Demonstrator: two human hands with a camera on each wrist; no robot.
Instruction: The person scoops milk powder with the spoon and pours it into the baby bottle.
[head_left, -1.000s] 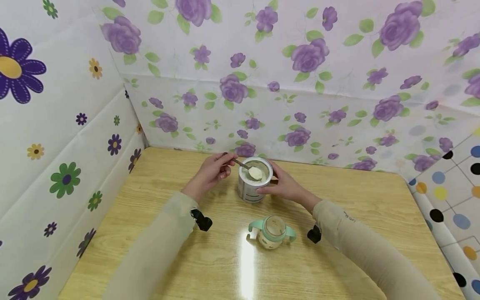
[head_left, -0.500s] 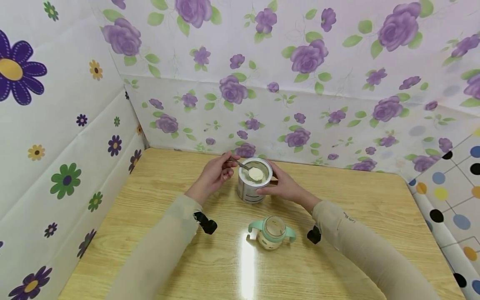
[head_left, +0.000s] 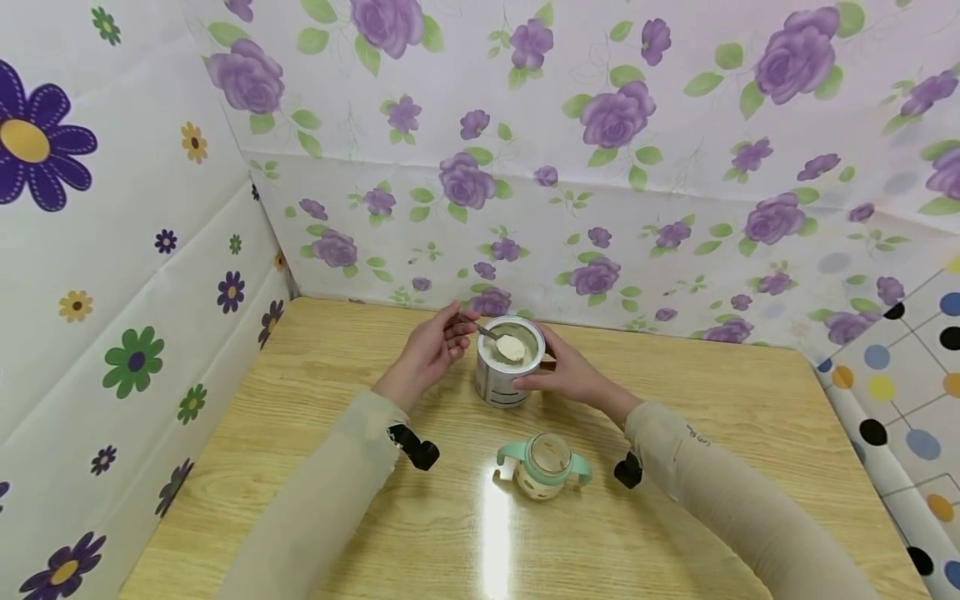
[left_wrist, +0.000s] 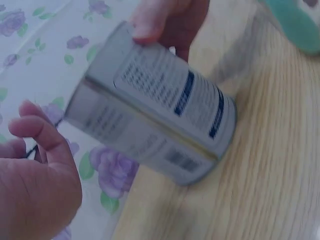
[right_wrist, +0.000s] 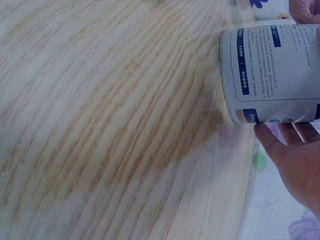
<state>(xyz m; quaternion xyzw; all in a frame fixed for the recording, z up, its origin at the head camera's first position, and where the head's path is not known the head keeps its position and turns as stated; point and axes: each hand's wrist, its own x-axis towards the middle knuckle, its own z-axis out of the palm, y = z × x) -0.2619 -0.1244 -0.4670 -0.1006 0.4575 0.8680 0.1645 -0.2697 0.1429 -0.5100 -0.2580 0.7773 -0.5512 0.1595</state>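
Note:
A metal can [head_left: 501, 389] stands upright near the back of the table, its top uncovered and pale powder inside. My left hand [head_left: 429, 356] pinches the handle of a spoon [head_left: 487, 332], whose bowl carries a heap of powder [head_left: 512, 347] over the can's mouth. From the right, my right hand [head_left: 567, 372] grips the can, thumb at the near side. Printed text covers the can [left_wrist: 150, 110] in the left wrist view; there the spoon is mostly hidden behind the left hand [left_wrist: 42, 185]. The right wrist view has the right hand [right_wrist: 300, 170] touching the can's side.
A small bottle [head_left: 542, 485] with a mint-green two-handled collar stands uncapped in front of the can, between my forearms. The wooden table [head_left: 315, 517] meets flower-printed sheets [head_left: 420, 217] at the back and left, and a dotted sheet [head_left: 900, 417] on the right.
My left hand has shifted slightly right, toward the can. The spoon bowl remains over the can's mouth with powder on it. The right hand, can and bottle look unmoved.

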